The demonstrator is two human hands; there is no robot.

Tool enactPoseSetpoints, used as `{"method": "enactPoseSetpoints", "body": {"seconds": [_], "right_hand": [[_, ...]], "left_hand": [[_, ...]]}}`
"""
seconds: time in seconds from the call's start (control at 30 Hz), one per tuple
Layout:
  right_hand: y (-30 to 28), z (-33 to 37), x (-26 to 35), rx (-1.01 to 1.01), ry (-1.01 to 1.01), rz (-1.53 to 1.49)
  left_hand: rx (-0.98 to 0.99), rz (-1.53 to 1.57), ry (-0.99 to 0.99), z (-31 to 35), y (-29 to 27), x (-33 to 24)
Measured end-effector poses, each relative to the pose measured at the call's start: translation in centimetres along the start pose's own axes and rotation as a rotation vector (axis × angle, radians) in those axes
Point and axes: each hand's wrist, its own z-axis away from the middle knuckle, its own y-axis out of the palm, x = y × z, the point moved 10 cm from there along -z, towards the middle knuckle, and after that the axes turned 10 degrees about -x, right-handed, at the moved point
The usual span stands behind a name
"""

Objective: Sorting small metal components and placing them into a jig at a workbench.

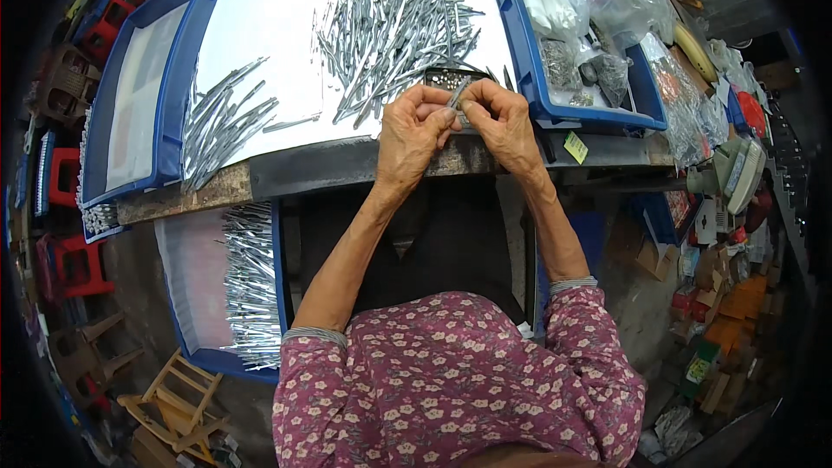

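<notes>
My left hand [407,139] and my right hand [503,126] meet at the table's front edge, fingers pinched closely together. Between their fingertips is a slim grey metal piece [458,93], pointing away from me and gripped from both sides. Its lower end is hidden by my fingers. Just beyond them sits a small dark tray [431,78] holding tiny shiny round parts. Behind the tray spreads a big heap of similar slim metal pieces [390,39] on the white table surface. A smaller group of slim metal pieces [221,121] lies to the left.
A blue tray [176,78] stands at the left, and a blue bin [529,78] with plastic bags stands at the right. Below the table, a blue-edged drawer [195,286] holds many silver pieces. A yellow tag [575,147] hangs at the front edge.
</notes>
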Motion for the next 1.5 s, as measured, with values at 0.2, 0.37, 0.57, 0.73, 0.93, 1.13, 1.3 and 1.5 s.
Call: {"method": "enactPoseSetpoints", "body": {"seconds": [0.2,0.37,0.57,0.73,0.93,1.13,1.3,1.5], "right_hand": [[0.1,0.3,-0.1,-0.034,0.039,-0.107],[0.2,0.4,-0.4,-0.004,0.046,-0.130],[0.6,0.4,-0.9,-0.019,0.027,-0.158],[0.9,0.6,-1.7,-0.022,0.113,-0.277],[1.6,0.9,-2.8,0.000,0.224,-0.339],[1.9,1.4,-2.5,-0.003,0.314,-0.398],[2.6,2.1,-2.2,0.046,0.489,-0.689],[1.2,0.4,-1.0,0.025,0.135,-0.083]], "left_hand": [[-0.057,-0.055,0.025,0.2,-0.2,-0.1],[0.018,0.125,-0.089,0.1,-0.3,1.1],[-0.079,-0.199,0.057,0.3,-0.6,0.0],[-0.110,-0.230,0.106,0.6,-0.8,-0.5],[-0.155,-0.550,0.336,1.1,-0.5,-2.2],[-0.146,-0.598,0.403,1.5,-0.2,-2.8],[-0.175,-0.592,0.458,1.7,-0.6,-3.0],[-0.117,-0.095,0.044,1.2,-2.2,-0.2]]}}
